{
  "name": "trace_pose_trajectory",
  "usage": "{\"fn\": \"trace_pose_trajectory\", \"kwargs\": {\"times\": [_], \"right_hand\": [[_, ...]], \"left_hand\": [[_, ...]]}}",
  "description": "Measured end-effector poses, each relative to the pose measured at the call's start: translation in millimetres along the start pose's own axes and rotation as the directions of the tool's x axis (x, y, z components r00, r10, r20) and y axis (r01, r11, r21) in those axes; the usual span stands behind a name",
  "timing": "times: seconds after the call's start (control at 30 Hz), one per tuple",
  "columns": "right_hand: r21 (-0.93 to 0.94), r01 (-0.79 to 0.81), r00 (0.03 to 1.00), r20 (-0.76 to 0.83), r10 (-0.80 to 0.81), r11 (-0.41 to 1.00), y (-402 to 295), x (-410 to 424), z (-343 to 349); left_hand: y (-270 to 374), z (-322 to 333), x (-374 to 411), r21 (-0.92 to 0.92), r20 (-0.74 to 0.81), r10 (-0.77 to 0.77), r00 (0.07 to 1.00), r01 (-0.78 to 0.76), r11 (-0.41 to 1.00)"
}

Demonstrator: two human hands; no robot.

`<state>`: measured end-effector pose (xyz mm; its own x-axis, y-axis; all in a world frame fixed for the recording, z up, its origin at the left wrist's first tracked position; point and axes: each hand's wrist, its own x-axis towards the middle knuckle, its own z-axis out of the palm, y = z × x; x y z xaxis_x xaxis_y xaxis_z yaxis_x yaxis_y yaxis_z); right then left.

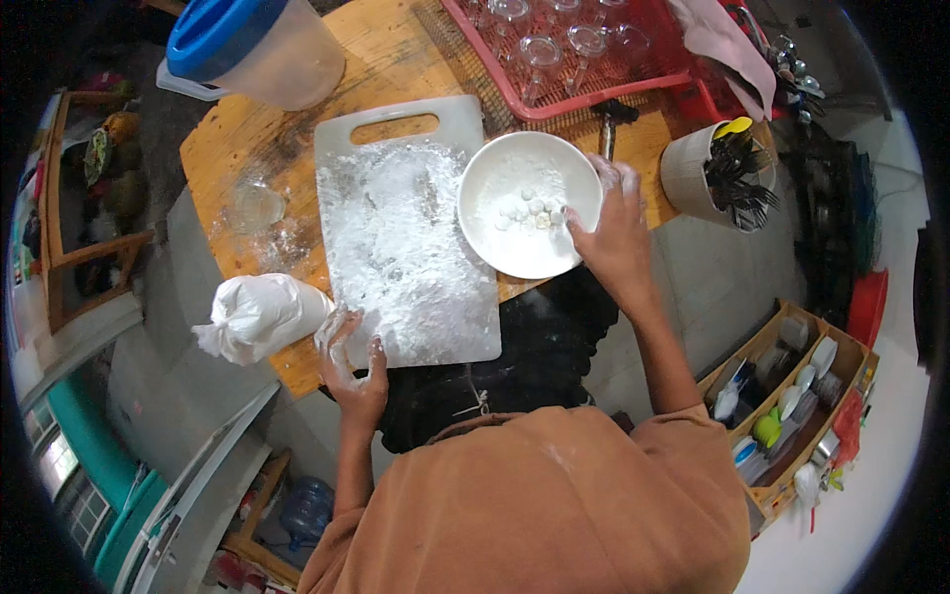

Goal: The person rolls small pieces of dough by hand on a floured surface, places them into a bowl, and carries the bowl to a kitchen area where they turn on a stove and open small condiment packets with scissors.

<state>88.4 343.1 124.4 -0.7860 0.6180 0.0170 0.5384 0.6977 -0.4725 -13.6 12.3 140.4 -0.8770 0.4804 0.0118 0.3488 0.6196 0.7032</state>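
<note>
My right hand [614, 223] is at the right rim of a white bowl [486, 215], thumb inside and fingers outside, gripping it. Several small pale balls [528, 210] lie in white powder in the bowl, whose left edge overlaps a white plastic cutting board [408, 245] dusted with the same powder. My left hand [355, 364], coated in powder, is at the board's near left corner with its fingers apart; whether it touches the board I cannot tell. Beside that hand lies a tied white plastic bag [260, 315], filled out. A clear glass [256, 206] is left of the board.
The wooden table [386, 37] also bears a blue-lidded plastic container [289, 59], a red tray [519, 108] of glass mugs, a hammer-like tool [608, 134] and a white holder [683, 174] of dark forks. A wooden shelf box [787, 408] of kitchenware stands at the right.
</note>
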Motion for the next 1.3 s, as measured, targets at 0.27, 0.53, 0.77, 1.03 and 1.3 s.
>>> {"fn": "trace_pose_trajectory", "kwargs": {"times": [0.27, 0.53, 0.77, 1.03, 1.3], "right_hand": [[0.537, -0.464, 0.882, 0.353, 0.312, 0.705, 57.9, -28.5, 45.0], [0.701, -0.640, 0.764, 0.539, 0.354, 0.315, -32.7, -59.5, -48.0], [0.691, -0.510, 0.847, 0.507, 0.160, 0.513, -143.1, -79.1, -91.2], [0.714, -0.528, 0.828, 0.553, 0.093, 0.459, -300.1, -150.8, -116.5], [0.761, -0.451, 0.890, 0.422, 0.172, 0.467, -360.9, -192.8, -131.8]], "left_hand": [[31.6, -32.5, -5.5, -0.025, 0.032, -0.055, 0.998, 0.056, 0.998], [68.4, -79.7, -37.0, -0.605, 0.247, -0.414, 0.876, 0.473, 0.640], [63.7, -109.4, -44.1, -0.896, 0.426, -0.297, 0.855, 0.444, -0.007], [-24.7, -265.7, -100.2, -0.897, 0.434, -0.201, 0.878, 0.441, -0.012], [-36.1, -314.6, -84.4, -0.886, 0.432, -0.041, 0.901, 0.433, 0.165]]}}
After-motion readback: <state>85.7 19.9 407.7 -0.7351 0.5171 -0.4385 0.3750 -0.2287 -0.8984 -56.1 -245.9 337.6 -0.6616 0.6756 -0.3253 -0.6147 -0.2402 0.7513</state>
